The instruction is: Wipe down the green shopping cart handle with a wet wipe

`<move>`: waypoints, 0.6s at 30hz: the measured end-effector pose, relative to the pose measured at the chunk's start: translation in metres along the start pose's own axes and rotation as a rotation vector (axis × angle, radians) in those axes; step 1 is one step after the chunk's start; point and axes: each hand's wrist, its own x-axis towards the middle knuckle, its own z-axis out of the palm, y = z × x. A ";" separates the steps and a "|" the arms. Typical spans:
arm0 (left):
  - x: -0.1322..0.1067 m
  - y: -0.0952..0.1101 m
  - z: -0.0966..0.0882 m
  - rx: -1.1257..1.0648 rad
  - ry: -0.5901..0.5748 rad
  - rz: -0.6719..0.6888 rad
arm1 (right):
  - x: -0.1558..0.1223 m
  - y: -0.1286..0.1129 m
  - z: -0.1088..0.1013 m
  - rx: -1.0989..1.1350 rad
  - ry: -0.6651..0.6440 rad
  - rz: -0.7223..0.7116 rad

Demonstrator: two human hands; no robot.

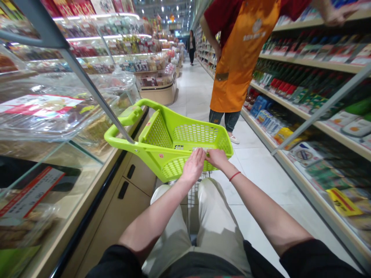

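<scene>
A lime-green shopping cart with perforated sides stands crosswise before my knees, its handle to the left. My left hand is over the cart's near rim, fingers held together and pointing forward. Close beside it, my right hand, with a red string on the wrist, has its fingers curled in toward the left fingertips. Both hands seem to pinch something small at the fingertips, which I cannot make out. A small whitish patch shows there. Through the holes, the cart's floor is partly visible; the hands hide part of its near side.
A person in an orange apron stands just beyond the cart. Shelves of bottles and packs line the right side. Glass-fronted counters with packaged food border the left. Another person is far down the tiled aisle.
</scene>
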 end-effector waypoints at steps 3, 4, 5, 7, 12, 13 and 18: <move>-0.014 -0.022 -0.013 0.021 -0.013 -0.047 | 0.000 0.001 0.001 -0.003 0.006 -0.002; -0.020 -0.031 -0.019 0.030 -0.024 -0.070 | 0.001 0.001 0.001 -0.004 0.006 -0.004; -0.025 -0.040 -0.024 0.041 -0.026 -0.107 | 0.001 0.001 0.001 -0.004 0.004 -0.004; -0.034 -0.055 -0.035 0.067 -0.017 -0.177 | 0.002 0.001 0.001 -0.008 -0.005 -0.001; -0.039 -0.062 -0.043 0.093 0.029 -0.308 | 0.001 0.000 0.001 -0.011 -0.004 0.005; -0.036 -0.057 -0.040 0.088 0.031 -0.308 | 0.001 0.000 0.001 -0.010 0.000 0.002; -0.009 -0.013 -0.012 0.013 0.018 -0.211 | 0.000 -0.001 0.001 -0.010 0.017 -0.005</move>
